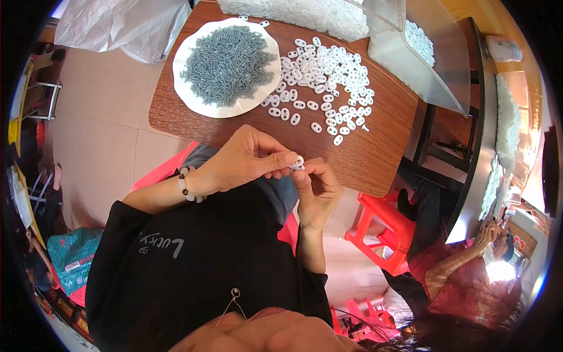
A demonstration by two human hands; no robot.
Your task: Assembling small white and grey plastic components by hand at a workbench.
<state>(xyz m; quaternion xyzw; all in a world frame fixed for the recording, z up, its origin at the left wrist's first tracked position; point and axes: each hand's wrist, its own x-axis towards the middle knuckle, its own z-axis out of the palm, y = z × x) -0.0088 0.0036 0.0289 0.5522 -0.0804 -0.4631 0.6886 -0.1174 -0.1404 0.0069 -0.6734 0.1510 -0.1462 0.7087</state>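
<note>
A small white oval plastic piece with two holes (298, 163) is held up between my hands, just off the table's near edge. My left hand (249, 157), with a beaded bracelet on its wrist, pinches it between thumb and fingers from the left. From the right, the thumb and forefinger of my right hand (319, 190) close on its lower end. Whether a smaller part sits in the piece is too small to tell. Beyond them, many similar white two-hole pieces (312, 106) lie loose. A scalloped white plate (183, 79) bears a heap of tiny grey rod-like parts (229, 64).
The brown wooden table (384, 146) has a clear-walled bin of white pieces (305, 14) at the back and another bin (419, 44) at right. A red stool (387, 232) stands right of me. A co-worker's arm (454, 267) reaches over a dark bench at far right.
</note>
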